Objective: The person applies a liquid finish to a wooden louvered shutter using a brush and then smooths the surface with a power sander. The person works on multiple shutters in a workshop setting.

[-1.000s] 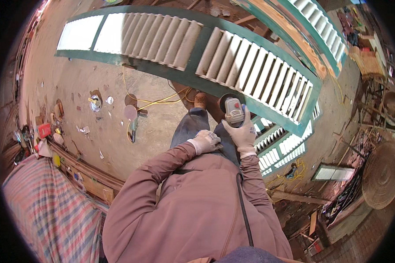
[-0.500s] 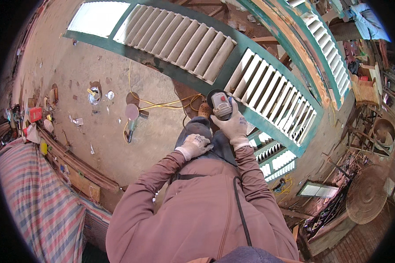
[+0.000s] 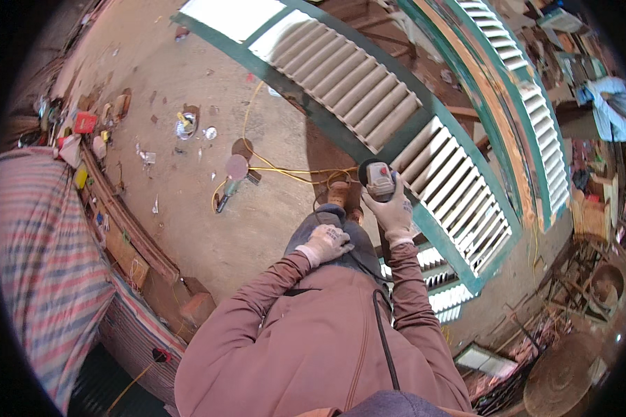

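Observation:
My right hand [image 3: 392, 215], in a pale work glove, is closed around a grey power sander [image 3: 380, 179] with a red button and a dark round disc. The sander is at the edge of a long green louvred shutter [image 3: 427, 126] with pale slats; whether its disc touches the wood I cannot tell. My gloved left hand [image 3: 325, 244] rests on my thigh with no tool in it, its fingers draped loosely and partly hidden.
A second green louvred panel [image 3: 544, 125] lies beyond the shutter. On the floor at left are an angle grinder [image 3: 231, 182] with a round disc, yellow cord [image 3: 285, 170] and a small metal tin [image 3: 186, 125]. Striped cloth [image 3: 45, 264] hangs at far left.
My view has shifted, so the shutter, floor tools and both hands appear farther right. My right hand still grips the sander near the shutter's edge, and my left hand stays on my thigh.

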Available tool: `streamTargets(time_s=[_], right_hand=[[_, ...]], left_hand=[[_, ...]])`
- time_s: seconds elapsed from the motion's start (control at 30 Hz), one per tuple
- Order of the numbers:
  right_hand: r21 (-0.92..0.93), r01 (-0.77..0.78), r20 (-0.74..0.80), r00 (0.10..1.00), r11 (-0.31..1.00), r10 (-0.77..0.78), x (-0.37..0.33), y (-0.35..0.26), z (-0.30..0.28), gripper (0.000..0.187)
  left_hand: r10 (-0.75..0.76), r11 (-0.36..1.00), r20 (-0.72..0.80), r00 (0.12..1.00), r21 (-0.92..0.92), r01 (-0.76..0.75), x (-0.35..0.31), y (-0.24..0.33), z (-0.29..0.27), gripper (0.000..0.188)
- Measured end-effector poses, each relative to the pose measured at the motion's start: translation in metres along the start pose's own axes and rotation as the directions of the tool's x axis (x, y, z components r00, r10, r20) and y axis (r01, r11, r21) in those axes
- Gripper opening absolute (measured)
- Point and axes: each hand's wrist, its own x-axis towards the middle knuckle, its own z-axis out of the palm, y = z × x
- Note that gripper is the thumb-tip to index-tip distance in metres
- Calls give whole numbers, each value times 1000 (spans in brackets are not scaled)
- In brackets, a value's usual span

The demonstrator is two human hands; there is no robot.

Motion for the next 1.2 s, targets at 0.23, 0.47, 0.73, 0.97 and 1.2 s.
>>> streamTargets(time_s=[0.23, 0.47, 0.73, 0.97, 1.2], right_hand=[[-61, 44, 33, 999, 997, -42, 10, -32, 15, 100], [34, 37, 62, 997, 999, -39, 31, -122, 59, 100], [187, 180, -64, 983, 966, -170, 84, -274, 149, 97], [172, 273, 25, 959, 946, -281, 144, -437, 220, 97], [188, 404, 46, 907, 895, -418, 216, -571, 283, 92]], left_hand=[[-8, 999, -86, 996, -48, 3, -27, -25, -13, 45], [28, 999, -77, 997, -20, -30, -31, -113, -69, 38], [56, 983, -14, 998, 174, -53, -62, -276, -197, 27], [-109, 986, -404, 908, 70, 149, -135, -406, -305, 27], [-391, 920, -653, 649, -251, 301, -143, -502, -357, 22]])
